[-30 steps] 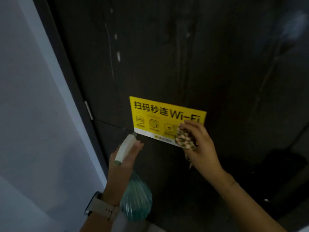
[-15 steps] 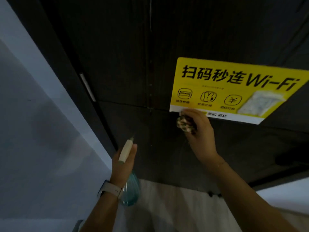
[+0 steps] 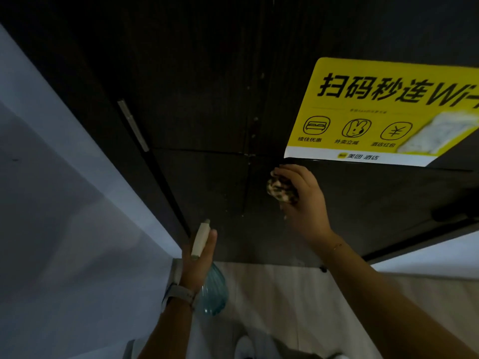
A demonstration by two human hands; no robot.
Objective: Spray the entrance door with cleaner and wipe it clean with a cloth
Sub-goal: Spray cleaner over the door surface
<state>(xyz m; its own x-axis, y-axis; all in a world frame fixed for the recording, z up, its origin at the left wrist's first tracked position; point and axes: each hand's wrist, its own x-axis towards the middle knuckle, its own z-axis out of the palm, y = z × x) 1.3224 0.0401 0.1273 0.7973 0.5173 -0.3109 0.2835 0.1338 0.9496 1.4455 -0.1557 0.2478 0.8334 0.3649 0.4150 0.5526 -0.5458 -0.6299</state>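
The dark entrance door [image 3: 207, 99] fills the view, with a yellow Wi-Fi sticker [image 3: 375, 112] at the upper right. My right hand [image 3: 305, 203] grips a bunched spotted cloth [image 3: 281, 189] and holds it against the door's lower panel, just below the sticker's left corner. My left hand [image 3: 197, 255] holds a spray bottle [image 3: 212, 291] with a teal ribbed body and a white nozzle head that points up at the door. A pale watch sits on the left wrist.
A light grey wall [image 3: 51, 229] runs along the left of the door frame, with a metal hinge [image 3: 133, 125] on the door's edge. Pale wood-look floor [image 3: 285, 307] lies below. A white shoe [image 3: 246, 345] shows at the bottom edge.
The view has tilted down and the sticker has shifted up and right. My right hand has slid the cloth from the sticker down onto the dark panel below it. The left hand has kept its hold on the bottle.
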